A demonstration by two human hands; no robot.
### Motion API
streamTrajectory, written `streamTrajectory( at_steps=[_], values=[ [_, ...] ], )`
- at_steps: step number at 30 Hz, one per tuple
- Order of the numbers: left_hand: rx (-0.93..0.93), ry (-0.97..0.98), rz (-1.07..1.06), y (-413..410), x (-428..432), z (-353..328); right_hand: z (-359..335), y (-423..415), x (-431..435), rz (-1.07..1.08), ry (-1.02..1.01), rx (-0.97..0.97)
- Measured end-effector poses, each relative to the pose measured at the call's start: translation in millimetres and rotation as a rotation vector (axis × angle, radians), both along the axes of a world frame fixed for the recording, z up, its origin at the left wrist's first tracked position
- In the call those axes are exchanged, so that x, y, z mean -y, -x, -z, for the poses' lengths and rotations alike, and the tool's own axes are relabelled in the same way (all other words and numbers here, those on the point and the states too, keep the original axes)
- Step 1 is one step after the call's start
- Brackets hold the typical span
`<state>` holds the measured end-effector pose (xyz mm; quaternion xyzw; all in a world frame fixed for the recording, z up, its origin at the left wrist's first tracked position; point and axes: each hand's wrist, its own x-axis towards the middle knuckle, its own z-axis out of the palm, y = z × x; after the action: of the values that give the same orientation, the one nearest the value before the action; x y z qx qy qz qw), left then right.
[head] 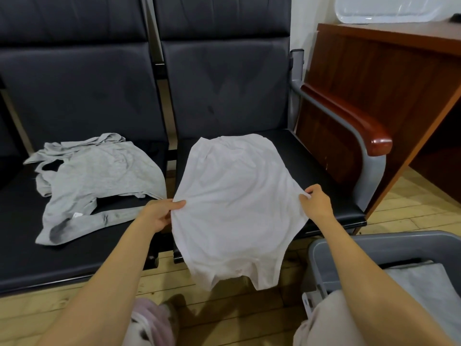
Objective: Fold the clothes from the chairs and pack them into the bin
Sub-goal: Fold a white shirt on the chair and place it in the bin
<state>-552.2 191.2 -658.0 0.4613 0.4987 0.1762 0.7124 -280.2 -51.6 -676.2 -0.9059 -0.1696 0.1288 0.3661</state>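
Btwn L hand (161, 213) & R hand (317, 200) grips: white shirt (234, 203), edges pinched.

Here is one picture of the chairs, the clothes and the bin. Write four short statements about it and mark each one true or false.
1. The left hand and the right hand both hold the white garment. True.
2. The grey garment lies in the bin. False: it lies on the left seat.
3. The white garment hangs over the front edge of the right seat. True.
4. The bin holds nothing. False: light cloth lies in it.
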Motion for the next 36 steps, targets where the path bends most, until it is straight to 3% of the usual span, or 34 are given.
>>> streamTrajectory(
  at_steps=[4,8,11,14,18,21,23,26,29,32,36],
  values=[
    [-0.008,-0.004,-0.008,-3,7,-1,2,1,-3,0.044,-0.008,0.032],
    [0.147,0.038,-0.133,-7,2,1,-1,0,3,0.18,-0.503,-0.128],
    [0.127,-0.02,-0.268,-4,-4,7,-10,-5,12,0.291,-0.774,-0.262],
    [0.066,-0.115,-0.192,-3,-6,9,-11,-4,18,0.19,-0.629,-0.239],
    [0.039,-0.028,0.02,-2,2,0,-16,1,15,0.126,-0.381,-0.296],
    [0.039,-0.019,-0.019,6,-1,2,-19,1,14,0.141,-0.349,-0.361],
    [0.029,-0.05,-0.047,10,-2,2,-16,1,16,0.122,-0.337,-0.287],
    [0.047,-0.085,-0.106,10,0,0,-19,5,20,0.161,-0.512,-0.163],
    [0.062,-0.083,-0.047,8,3,-6,-26,4,20,0.166,-0.709,-0.262],
    [0.037,-0.025,0.071,7,6,-7,-25,4,20,0.1,-0.559,-0.354],
    [0.025,-0.062,0.04,6,4,-2,-18,5,17,-0.01,-0.34,-0.212]
  ],
)
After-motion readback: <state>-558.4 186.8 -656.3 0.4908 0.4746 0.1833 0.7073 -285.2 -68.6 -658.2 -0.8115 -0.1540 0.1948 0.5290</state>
